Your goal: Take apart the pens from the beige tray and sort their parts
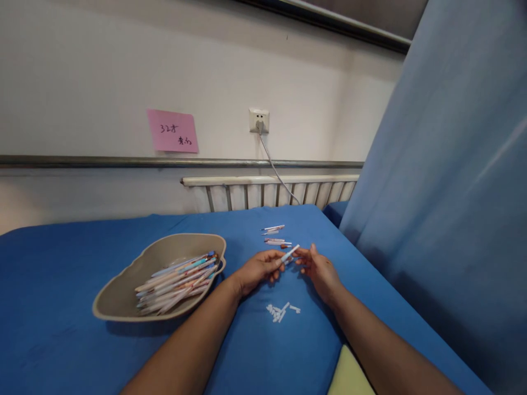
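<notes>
My left hand (260,270) pinches a slim white and light-blue pen (290,253) near its lower end. Beside the pen's upper end is my right hand (319,270), its fingers apart and slightly curled, holding nothing that I can make out. A beige basin (119,296) with a pile of pens (179,282) in it stands left of my left hand. Several small white pieces (280,312) lie on the blue cloth (263,351) below my hands. Behind the hands lie a few thin pens (272,229) and pen parts (278,242).
A blue curtain (453,164) hangs along the right side. Behind the cloth run a white railing (263,180) and a wall with a socket (259,120), a cable and a pink note (173,130). A pale yellow object (349,376) sits at the bottom edge.
</notes>
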{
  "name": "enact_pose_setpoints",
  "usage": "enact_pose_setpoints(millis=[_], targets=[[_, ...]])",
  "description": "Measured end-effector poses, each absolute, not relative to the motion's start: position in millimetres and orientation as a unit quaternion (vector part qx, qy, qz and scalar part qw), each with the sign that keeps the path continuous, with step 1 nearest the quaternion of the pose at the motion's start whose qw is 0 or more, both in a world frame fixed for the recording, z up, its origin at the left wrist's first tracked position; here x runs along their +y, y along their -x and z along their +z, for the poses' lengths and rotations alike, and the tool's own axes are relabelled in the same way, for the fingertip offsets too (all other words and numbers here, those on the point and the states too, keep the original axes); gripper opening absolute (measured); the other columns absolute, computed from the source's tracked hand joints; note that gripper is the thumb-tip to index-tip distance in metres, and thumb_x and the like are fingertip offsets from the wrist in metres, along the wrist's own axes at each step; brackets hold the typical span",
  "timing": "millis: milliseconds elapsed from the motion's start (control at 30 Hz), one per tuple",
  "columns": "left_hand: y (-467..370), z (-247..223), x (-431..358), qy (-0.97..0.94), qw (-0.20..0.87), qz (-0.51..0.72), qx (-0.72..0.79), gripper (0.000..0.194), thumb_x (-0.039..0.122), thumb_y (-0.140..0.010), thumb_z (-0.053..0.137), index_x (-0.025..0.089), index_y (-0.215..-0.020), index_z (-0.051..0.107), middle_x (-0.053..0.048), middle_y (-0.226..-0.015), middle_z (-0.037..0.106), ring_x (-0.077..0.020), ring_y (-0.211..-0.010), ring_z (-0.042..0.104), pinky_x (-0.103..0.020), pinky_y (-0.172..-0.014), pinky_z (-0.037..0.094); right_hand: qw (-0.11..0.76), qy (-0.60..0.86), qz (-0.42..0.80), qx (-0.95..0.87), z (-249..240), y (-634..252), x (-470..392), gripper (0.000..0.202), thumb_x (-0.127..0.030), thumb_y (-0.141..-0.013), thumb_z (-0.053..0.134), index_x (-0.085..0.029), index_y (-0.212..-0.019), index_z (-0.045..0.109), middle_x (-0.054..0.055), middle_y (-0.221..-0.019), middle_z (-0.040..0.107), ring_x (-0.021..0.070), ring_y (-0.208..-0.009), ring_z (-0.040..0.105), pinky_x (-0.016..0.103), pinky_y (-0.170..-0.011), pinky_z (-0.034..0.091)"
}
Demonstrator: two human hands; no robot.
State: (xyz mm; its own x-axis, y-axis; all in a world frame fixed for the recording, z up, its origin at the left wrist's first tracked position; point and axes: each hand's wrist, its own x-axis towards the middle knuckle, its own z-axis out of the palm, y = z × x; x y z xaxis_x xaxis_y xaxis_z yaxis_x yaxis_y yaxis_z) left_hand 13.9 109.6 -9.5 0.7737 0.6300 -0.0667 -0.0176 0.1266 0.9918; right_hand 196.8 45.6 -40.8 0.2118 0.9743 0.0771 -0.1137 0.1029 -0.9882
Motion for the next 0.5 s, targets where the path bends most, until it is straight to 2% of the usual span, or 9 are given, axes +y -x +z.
enact_pose_setpoints(millis=[67,133,200,267,333,400,500], targets=[[-10,-10,114,-0.576,0.735,0.254,0.252,0.036,0.039,-0.072,0.072,0.014,-0.096,0.063,-0.001,-0.076,0.058,-0.0071,-0.055,0.050,-0.019,-0.050,0.036,0.565,0.538,0.333,-0.530,-44,-199,47,0.046,-0.051,-0.088,0.038,-0.020,-0.108,0.067,0.010,-0.109,0.066,0.0246,-0.099,0.058,0.038,-0.082,0.044],[-8,-12,118,-0.544,0.750,0.271,0.261,0.035,0.035,-0.071,0.074,0.014,-0.096,0.064,-0.002,-0.076,0.058,-0.0072,-0.056,0.051,-0.018,-0.052,0.037,0.478,0.565,0.210,-0.638,-47,-199,47,0.037,-0.037,-0.087,0.044,-0.022,-0.115,0.063,0.008,-0.121,0.061,0.0247,-0.116,0.050,0.041,-0.097,0.035],[-7,-15,121,-0.523,0.758,0.287,0.266,0.034,0.032,-0.070,0.075,0.014,-0.097,0.064,-0.002,-0.077,0.058,-0.0072,-0.058,0.052,-0.018,-0.052,0.037,0.372,0.577,0.138,-0.714,-49,-196,45,0.040,-0.026,-0.087,0.043,-0.023,-0.125,0.055,0.006,-0.132,0.053,0.0238,-0.127,0.038,0.043,-0.103,0.028],[-7,-18,123,-0.506,0.759,0.306,0.271,0.032,0.029,-0.070,0.075,0.014,-0.096,0.064,-0.001,-0.076,0.058,-0.0068,-0.058,0.052,-0.018,-0.053,0.038,0.284,0.588,0.110,-0.750,-48,-191,41,0.046,-0.020,-0.087,0.042,-0.023,-0.133,0.046,0.006,-0.138,0.047,0.0232,-0.131,0.032,0.043,-0.103,0.026],[-8,-20,123,-0.497,0.757,0.320,0.278,0.029,0.027,-0.070,0.075,0.014,-0.094,0.065,-0.001,-0.076,0.058,-0.0065,-0.057,0.052,-0.018,-0.052,0.037,0.233,0.598,0.088,-0.762,-44,-186,37,0.049,-0.018,-0.086,0.044,-0.023,-0.135,0.042,0.006,-0.137,0.048,0.0231,-0.128,0.035,0.042,-0.100,0.027],[-8,-21,123,-0.495,0.754,0.326,0.283,0.027,0.026,-0.070,0.074,0.014,-0.091,0.064,-0.001,-0.076,0.058,-0.0065,-0.057,0.052,-0.018,-0.051,0.037,0.209,0.611,0.063,-0.761,-37,-182,34,0.046,-0.019,-0.086,0.048,-0.026,-0.131,0.047,0.006,-0.128,0.055,0.0232,-0.120,0.042,0.039,-0.096,0.029],[-8,-21,123,-0.500,0.750,0.326,0.284,0.026,0.026,-0.070,0.074,0.014,-0.090,0.064,-0.001,-0.076,0.058,-0.0068,-0.057,0.052,-0.018,-0.051,0.037,0.179,0.627,0.042,-0.757,-28,-181,30,0.028,-0.023,-0.087,0.050,-0.028,-0.113,0.061,0.006,-0.109,0.063,0.0236,-0.106,0.049,0.037,-0.087,0.032]])
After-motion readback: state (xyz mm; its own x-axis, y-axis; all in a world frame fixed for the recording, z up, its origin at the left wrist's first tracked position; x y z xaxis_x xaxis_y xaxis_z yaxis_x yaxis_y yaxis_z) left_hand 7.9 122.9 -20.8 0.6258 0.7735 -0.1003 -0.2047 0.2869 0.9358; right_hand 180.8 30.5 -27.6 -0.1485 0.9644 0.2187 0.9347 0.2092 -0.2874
